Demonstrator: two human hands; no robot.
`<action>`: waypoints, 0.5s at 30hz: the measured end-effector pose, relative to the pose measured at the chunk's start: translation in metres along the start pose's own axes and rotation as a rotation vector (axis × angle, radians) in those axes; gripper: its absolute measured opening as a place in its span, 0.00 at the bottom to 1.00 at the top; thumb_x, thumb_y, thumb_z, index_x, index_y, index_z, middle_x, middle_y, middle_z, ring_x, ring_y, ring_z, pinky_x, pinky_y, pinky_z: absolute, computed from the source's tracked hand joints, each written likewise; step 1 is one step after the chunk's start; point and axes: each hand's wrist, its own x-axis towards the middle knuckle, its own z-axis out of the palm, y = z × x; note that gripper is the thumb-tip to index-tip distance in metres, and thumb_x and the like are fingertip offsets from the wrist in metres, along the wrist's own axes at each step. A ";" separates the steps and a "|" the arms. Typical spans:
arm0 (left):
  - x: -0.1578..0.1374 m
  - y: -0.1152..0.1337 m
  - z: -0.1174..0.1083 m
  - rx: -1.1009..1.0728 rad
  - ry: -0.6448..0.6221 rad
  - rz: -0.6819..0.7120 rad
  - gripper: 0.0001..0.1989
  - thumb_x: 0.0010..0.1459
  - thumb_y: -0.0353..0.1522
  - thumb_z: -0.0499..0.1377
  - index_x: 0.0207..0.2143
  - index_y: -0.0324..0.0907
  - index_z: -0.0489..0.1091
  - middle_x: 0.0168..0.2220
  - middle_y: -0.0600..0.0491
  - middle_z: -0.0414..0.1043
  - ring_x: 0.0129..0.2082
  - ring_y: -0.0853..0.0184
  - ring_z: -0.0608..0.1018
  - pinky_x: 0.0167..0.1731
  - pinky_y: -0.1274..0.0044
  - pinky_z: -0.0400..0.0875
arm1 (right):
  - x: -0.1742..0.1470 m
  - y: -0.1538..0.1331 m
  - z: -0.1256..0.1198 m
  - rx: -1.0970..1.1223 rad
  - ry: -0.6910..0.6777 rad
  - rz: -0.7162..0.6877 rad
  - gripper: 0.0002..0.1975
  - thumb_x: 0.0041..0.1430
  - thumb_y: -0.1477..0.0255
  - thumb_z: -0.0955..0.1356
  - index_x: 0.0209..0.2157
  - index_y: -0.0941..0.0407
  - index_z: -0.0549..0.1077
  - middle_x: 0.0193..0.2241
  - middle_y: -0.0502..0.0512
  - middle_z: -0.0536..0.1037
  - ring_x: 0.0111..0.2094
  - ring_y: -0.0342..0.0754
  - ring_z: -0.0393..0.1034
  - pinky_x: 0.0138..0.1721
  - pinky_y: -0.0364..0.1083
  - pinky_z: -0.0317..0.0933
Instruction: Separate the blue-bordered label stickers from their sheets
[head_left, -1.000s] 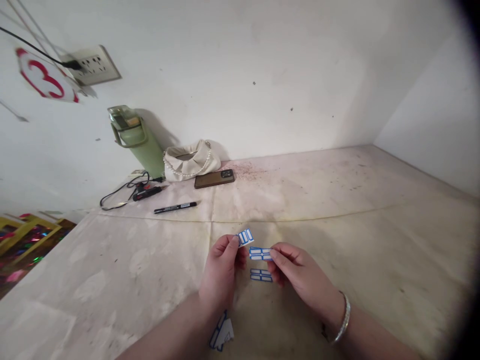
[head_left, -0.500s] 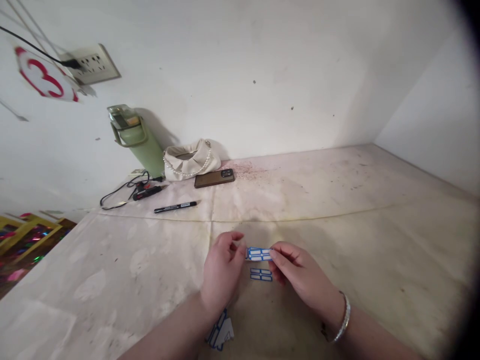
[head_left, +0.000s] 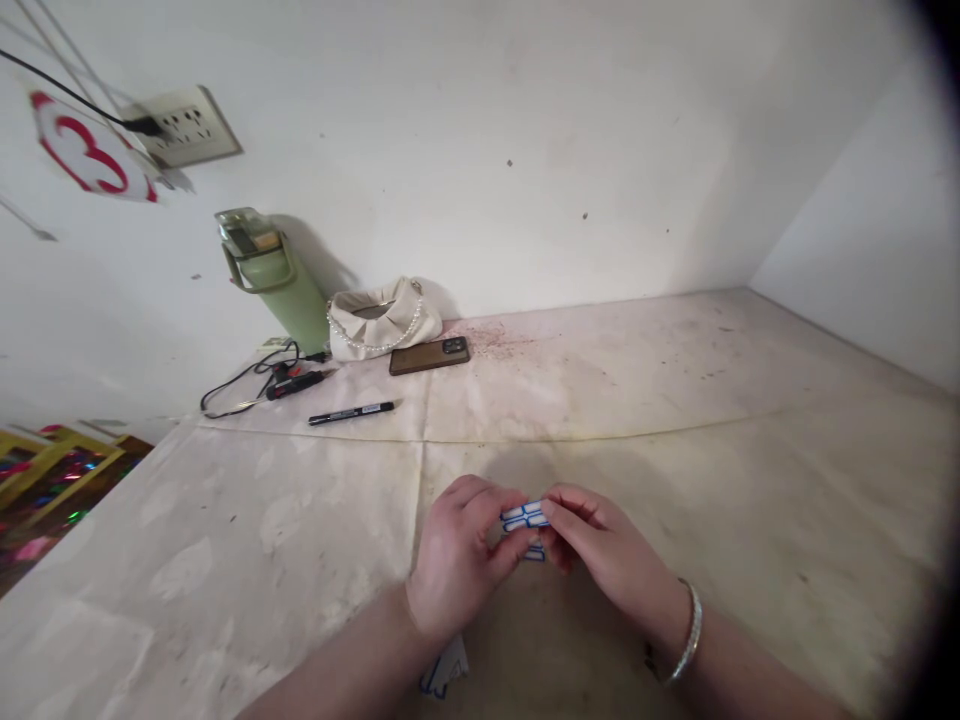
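Far to the left of the grip, yellow-framed bins with shiny, multicoloured contents (head_left: 64,490) stand past the table's edge. Farther up on that side, a white paper sign with a red number 3 (head_left: 90,147) is on the wall, beside a white rectangular wall socket (head_left: 186,130) with a black plug in it. Beyond the grip and to its left lie a black pistol-shaped tool with a cord (head_left: 292,383), a tall pale-green bottle with a carrying handle (head_left: 289,295), a slim black marker pen (head_left: 351,412), a cream pleated handbag with a pearl strap (head_left: 382,330) and a brown-backed phone (head_left: 427,358) touching the bag's front. Nearer the wearer than the grip, blue-and-white paper scraps (head_left: 450,665) show partly past the left forearm.

The left hand (head_left: 465,550) closes its thumb and fingers about the left end of small white paper labels with blue borders (head_left: 526,515); the right hand (head_left: 596,530) pinches their right end. Just below the grip, another blue-bordered label sheet (head_left: 535,553) shows, mostly hidden. Right of the grip, a silvery bracelet (head_left: 691,630) circles the right wrist.
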 end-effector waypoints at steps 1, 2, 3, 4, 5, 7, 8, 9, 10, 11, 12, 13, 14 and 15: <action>0.001 0.001 -0.001 -0.012 0.002 -0.014 0.08 0.53 0.32 0.63 0.38 0.43 0.72 0.31 0.52 0.74 0.34 0.65 0.74 0.34 0.74 0.69 | 0.000 0.001 0.000 0.030 0.002 0.002 0.18 0.58 0.58 0.64 0.22 0.56 0.66 0.16 0.46 0.66 0.19 0.40 0.60 0.22 0.41 0.55; 0.002 0.002 -0.002 -0.023 0.003 -0.030 0.08 0.53 0.31 0.63 0.37 0.42 0.73 0.30 0.52 0.74 0.33 0.65 0.74 0.34 0.74 0.69 | 0.000 0.002 0.000 0.063 0.000 0.001 0.19 0.58 0.56 0.63 0.22 0.56 0.66 0.16 0.46 0.67 0.19 0.40 0.60 0.23 0.41 0.55; 0.003 0.003 -0.003 -0.033 0.003 -0.048 0.07 0.52 0.31 0.63 0.36 0.42 0.73 0.30 0.52 0.74 0.33 0.65 0.75 0.34 0.74 0.69 | 0.000 0.004 0.001 0.100 -0.004 -0.003 0.20 0.58 0.55 0.62 0.23 0.57 0.67 0.17 0.47 0.67 0.20 0.41 0.61 0.23 0.42 0.56; 0.003 0.004 -0.003 -0.042 0.003 -0.068 0.07 0.52 0.31 0.63 0.36 0.42 0.73 0.30 0.52 0.74 0.33 0.65 0.75 0.34 0.74 0.69 | 0.000 0.005 0.001 0.137 -0.006 -0.007 0.21 0.59 0.54 0.61 0.23 0.57 0.67 0.18 0.48 0.68 0.20 0.41 0.61 0.23 0.42 0.56; 0.004 0.004 -0.004 -0.051 0.004 -0.087 0.07 0.52 0.30 0.63 0.36 0.42 0.73 0.30 0.52 0.75 0.33 0.65 0.75 0.34 0.74 0.70 | 0.000 0.006 0.001 0.170 -0.009 -0.012 0.22 0.59 0.53 0.61 0.24 0.57 0.68 0.19 0.48 0.69 0.21 0.41 0.62 0.23 0.42 0.56; 0.004 0.004 -0.005 -0.068 0.009 -0.120 0.06 0.52 0.30 0.63 0.36 0.42 0.74 0.31 0.51 0.75 0.33 0.65 0.75 0.35 0.74 0.70 | 0.000 0.007 0.000 0.204 -0.024 -0.020 0.22 0.59 0.53 0.61 0.25 0.57 0.68 0.20 0.49 0.69 0.22 0.42 0.62 0.24 0.42 0.57; 0.004 0.004 -0.005 -0.078 0.012 -0.132 0.06 0.53 0.31 0.62 0.36 0.42 0.74 0.31 0.51 0.75 0.33 0.65 0.76 0.35 0.74 0.70 | 0.000 0.007 0.000 0.204 -0.035 -0.024 0.21 0.59 0.54 0.61 0.25 0.57 0.68 0.21 0.48 0.69 0.22 0.42 0.62 0.24 0.42 0.56; 0.003 0.004 -0.004 -0.090 0.012 -0.140 0.07 0.53 0.31 0.62 0.36 0.42 0.74 0.32 0.51 0.75 0.34 0.65 0.76 0.35 0.74 0.70 | -0.001 0.006 0.000 0.189 -0.049 -0.032 0.19 0.58 0.54 0.63 0.26 0.57 0.68 0.20 0.48 0.69 0.22 0.41 0.62 0.24 0.42 0.56; 0.003 0.003 -0.004 -0.101 0.010 -0.149 0.07 0.53 0.31 0.62 0.36 0.43 0.74 0.32 0.51 0.75 0.34 0.65 0.76 0.36 0.74 0.70 | -0.001 0.005 0.000 0.160 -0.069 -0.043 0.18 0.57 0.56 0.64 0.26 0.57 0.68 0.20 0.47 0.68 0.21 0.40 0.61 0.24 0.42 0.56; 0.003 0.003 -0.004 -0.113 0.004 -0.158 0.07 0.53 0.30 0.62 0.36 0.43 0.74 0.32 0.52 0.75 0.34 0.65 0.76 0.36 0.74 0.70 | -0.001 0.004 0.000 0.127 -0.088 -0.056 0.17 0.57 0.57 0.65 0.27 0.57 0.68 0.20 0.46 0.68 0.21 0.40 0.60 0.24 0.41 0.55; 0.003 0.003 -0.003 -0.126 -0.006 -0.170 0.07 0.53 0.30 0.62 0.36 0.43 0.74 0.32 0.52 0.75 0.34 0.65 0.76 0.36 0.75 0.69 | -0.002 0.002 0.000 0.099 -0.102 -0.065 0.16 0.56 0.58 0.66 0.27 0.57 0.68 0.19 0.45 0.67 0.21 0.40 0.60 0.24 0.41 0.55; 0.003 0.004 -0.003 -0.143 -0.017 -0.184 0.07 0.53 0.30 0.62 0.36 0.43 0.74 0.32 0.52 0.75 0.34 0.66 0.76 0.36 0.75 0.69 | -0.002 0.000 0.000 0.076 -0.112 -0.072 0.15 0.56 0.58 0.67 0.28 0.57 0.68 0.19 0.45 0.67 0.20 0.39 0.60 0.24 0.41 0.55; 0.003 0.004 -0.003 -0.160 -0.027 -0.200 0.07 0.53 0.30 0.62 0.36 0.43 0.74 0.32 0.52 0.75 0.34 0.66 0.76 0.36 0.75 0.69 | -0.002 -0.001 0.000 0.061 -0.116 -0.073 0.15 0.56 0.59 0.66 0.28 0.57 0.68 0.19 0.45 0.67 0.20 0.39 0.60 0.24 0.41 0.55; 0.003 0.004 -0.003 -0.177 -0.034 -0.215 0.07 0.52 0.29 0.62 0.36 0.43 0.74 0.32 0.53 0.75 0.34 0.66 0.76 0.36 0.76 0.69 | -0.002 -0.002 0.000 0.053 -0.117 -0.073 0.14 0.56 0.59 0.66 0.28 0.57 0.68 0.19 0.45 0.67 0.21 0.39 0.60 0.24 0.41 0.55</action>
